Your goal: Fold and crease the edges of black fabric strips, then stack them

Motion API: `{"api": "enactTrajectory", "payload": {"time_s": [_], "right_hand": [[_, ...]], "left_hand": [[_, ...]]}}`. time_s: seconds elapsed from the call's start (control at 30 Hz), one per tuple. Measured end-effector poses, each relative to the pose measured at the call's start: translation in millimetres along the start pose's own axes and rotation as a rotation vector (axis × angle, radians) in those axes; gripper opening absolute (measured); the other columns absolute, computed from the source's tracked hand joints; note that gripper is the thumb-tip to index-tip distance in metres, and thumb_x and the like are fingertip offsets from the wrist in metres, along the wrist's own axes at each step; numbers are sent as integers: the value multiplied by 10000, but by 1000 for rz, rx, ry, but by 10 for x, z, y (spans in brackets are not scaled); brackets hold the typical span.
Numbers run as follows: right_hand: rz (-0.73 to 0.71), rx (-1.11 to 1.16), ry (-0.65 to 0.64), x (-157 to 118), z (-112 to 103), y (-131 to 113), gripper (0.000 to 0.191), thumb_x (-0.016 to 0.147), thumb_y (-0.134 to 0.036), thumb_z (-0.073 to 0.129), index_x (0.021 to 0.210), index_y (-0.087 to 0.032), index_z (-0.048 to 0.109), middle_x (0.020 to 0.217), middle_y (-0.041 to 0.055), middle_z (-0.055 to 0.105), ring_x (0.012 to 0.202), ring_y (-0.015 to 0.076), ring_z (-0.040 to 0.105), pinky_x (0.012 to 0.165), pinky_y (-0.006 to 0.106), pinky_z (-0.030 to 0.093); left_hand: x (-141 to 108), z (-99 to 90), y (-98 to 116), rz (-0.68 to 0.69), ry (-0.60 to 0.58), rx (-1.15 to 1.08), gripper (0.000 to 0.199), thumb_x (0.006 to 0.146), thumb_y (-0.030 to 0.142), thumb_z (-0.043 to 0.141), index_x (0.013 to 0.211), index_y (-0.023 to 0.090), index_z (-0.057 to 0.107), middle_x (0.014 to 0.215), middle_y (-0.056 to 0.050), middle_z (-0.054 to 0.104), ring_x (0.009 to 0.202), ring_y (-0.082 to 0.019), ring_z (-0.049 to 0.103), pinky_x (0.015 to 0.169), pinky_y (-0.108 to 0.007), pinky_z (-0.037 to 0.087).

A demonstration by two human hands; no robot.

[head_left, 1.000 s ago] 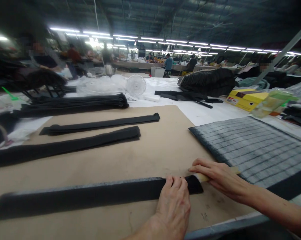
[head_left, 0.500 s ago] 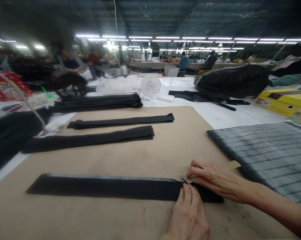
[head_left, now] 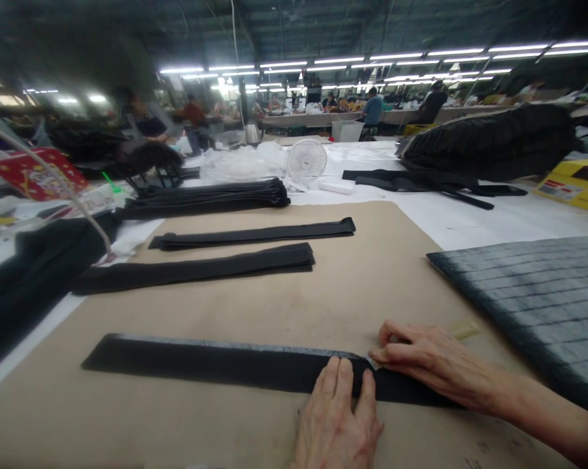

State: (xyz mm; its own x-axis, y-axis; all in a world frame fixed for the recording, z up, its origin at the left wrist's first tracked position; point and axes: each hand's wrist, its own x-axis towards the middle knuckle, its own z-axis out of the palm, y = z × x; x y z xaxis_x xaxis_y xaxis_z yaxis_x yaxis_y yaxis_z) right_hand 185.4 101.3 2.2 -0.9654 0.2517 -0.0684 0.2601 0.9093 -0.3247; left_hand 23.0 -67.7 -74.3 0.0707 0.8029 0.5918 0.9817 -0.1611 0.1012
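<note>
A long black fabric strip (head_left: 215,368) lies flat across the near part of the brown paper, with a greyish band along its far edge. My left hand (head_left: 337,417) rests on it from the near side, fingers stretched out and the thumb apart. To the right, my right hand (head_left: 435,361) is closed at the strip's far edge, pinching a thin yellowish strip (head_left: 465,329). One end of that piece sticks out behind the hand, and a pale tip shows at the fingertips. What the piece is made of I cannot tell.
Brown paper (head_left: 372,273) covers the table. Beyond the work lie folded black strips (head_left: 196,268), a thicker black stack (head_left: 206,198) and a clear round fan (head_left: 306,160). Striped grey fabric (head_left: 528,280) is at the right, dark cloth (head_left: 34,267) at the left. People work farther back.
My left hand has slid left along the black strip, and its fingers have spread from their bunched pose. My right hand keeps its pinch near the edge. The whole view has shifted slightly.
</note>
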Motion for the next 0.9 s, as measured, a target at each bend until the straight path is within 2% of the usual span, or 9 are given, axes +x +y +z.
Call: {"api": "enactTrajectory", "payload": {"time_s": [0.2, 0.37, 0.43, 0.53, 0.7, 0.83, 0.9], "right_hand": [[-2, 48, 9, 95, 13, -65, 333, 1044, -396, 346, 1005, -288, 659, 945, 18, 567, 767, 140, 557, 672, 278, 380], [-20, 57, -18, 230, 44, -126, 317, 1047, -401, 337, 1042, -297, 636, 960, 15, 559, 783, 149, 561, 666, 283, 377], [-27, 60, -30, 303, 42, -166, 324, 1049, -395, 319, 1049, -297, 627, 973, 17, 553, 797, 154, 562, 683, 290, 384], [-50, 69, -36, 409, 38, -235, 340, 1051, -388, 298, 1022, -282, 620, 982, 20, 547, 800, 155, 562, 694, 292, 392], [-95, 74, -12, 559, 63, -333, 343, 1050, -372, 293, 1029, -274, 622, 978, 28, 545, 777, 154, 563, 673, 290, 396], [-111, 92, -21, 667, 78, -402, 323, 1049, -359, 305, 1015, -276, 616, 980, 24, 542, 782, 151, 562, 679, 284, 401], [-112, 91, -24, 710, 85, -428, 311, 1048, -363, 315, 1018, -287, 615, 976, 19, 541, 776, 150, 561, 673, 281, 400]], "left_hand": [[-87, 10, 14, -93, 39, -45, 419, 902, 396, 542, 1221, 127, 583, 1184, -118, 647, 1120, -252, 599, 894, -332, 567], [-183, -146, -66, -132, -104, 81, 576, 802, 543, 669, 1297, 277, 545, 1259, -143, 603, 1166, -323, 575, 856, -410, 577], [-207, -199, -94, -139, -131, 78, 643, 799, 565, 667, 1336, 247, 513, 1267, -135, 602, 1181, -304, 566, 889, -381, 567], [-244, -246, -140, -166, -136, 76, 644, 787, 564, 683, 1288, 180, 553, 1283, -140, 595, 1186, -287, 559, 896, -329, 564], [-308, -306, -218, -214, -113, 145, 625, 760, 591, 693, 1300, 314, 543, 1251, -118, 613, 1162, -318, 575, 828, -380, 589], [-342, -355, -284, -216, -105, 141, 624, 794, 556, 675, 1275, 172, 566, 1247, -141, 613, 1151, -293, 580, 842, -321, 582], [-353, -386, -336, -220, -112, 167, 558, 802, 516, 681, 1245, 190, 586, 1250, -155, 603, 1151, -316, 574, 808, -345, 587]]}}
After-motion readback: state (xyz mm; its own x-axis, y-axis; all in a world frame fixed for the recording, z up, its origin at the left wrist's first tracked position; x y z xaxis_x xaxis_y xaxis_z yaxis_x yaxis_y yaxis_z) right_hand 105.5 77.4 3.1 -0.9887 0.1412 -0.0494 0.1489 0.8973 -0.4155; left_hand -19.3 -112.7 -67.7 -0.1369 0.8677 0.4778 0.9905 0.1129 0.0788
